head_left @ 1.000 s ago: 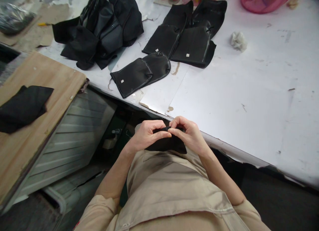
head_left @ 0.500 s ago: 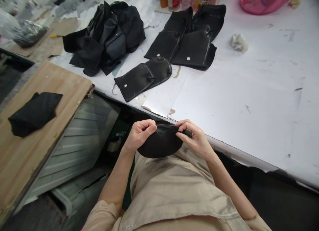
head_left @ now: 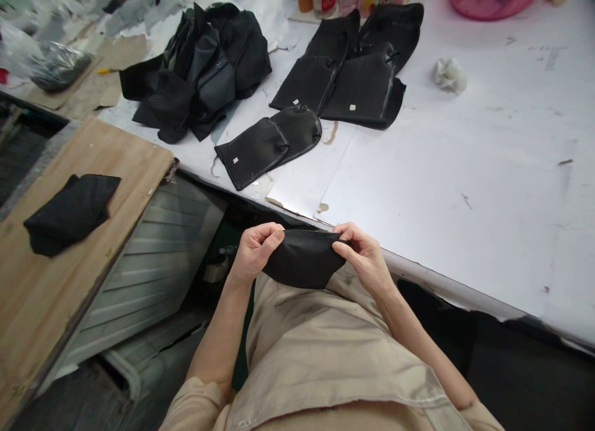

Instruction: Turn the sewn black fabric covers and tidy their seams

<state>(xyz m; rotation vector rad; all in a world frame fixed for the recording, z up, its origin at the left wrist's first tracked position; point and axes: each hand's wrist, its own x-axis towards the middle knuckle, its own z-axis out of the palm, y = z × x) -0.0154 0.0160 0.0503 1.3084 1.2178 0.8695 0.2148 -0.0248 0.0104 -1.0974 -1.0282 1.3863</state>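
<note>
Between my hands, above my lap and close to the table's front edge, a black fabric piece (head_left: 304, 260) with a rounded lower edge is stretched by its upper edge. My left hand (head_left: 255, 251) pinches its left upper corner between thumb and fingers. At the right upper corner, my right hand (head_left: 362, 254) grips the same edge, thumb toward me. Beyond them on the white table (head_left: 418, 195) lie several flat black sewn pouches (head_left: 253, 151), some overlapping and some with a small white tag. The underside of the held piece is hidden.
A heap of black fabric (head_left: 204, 71) lies at the back left. Another folded black cloth (head_left: 72, 211) rests on a wooden board (head_left: 134, 158). Farther back are a crumpled white wad (head_left: 450, 75), a pink basin (head_left: 497, 0), bottles (head_left: 324, 0) and a plastic bag (head_left: 58, 62).
Both hands keep hold of the black fabric piece. My hands have spread slightly apart, and its upper edge looks straighter and tauter. The view has shifted a little.
</note>
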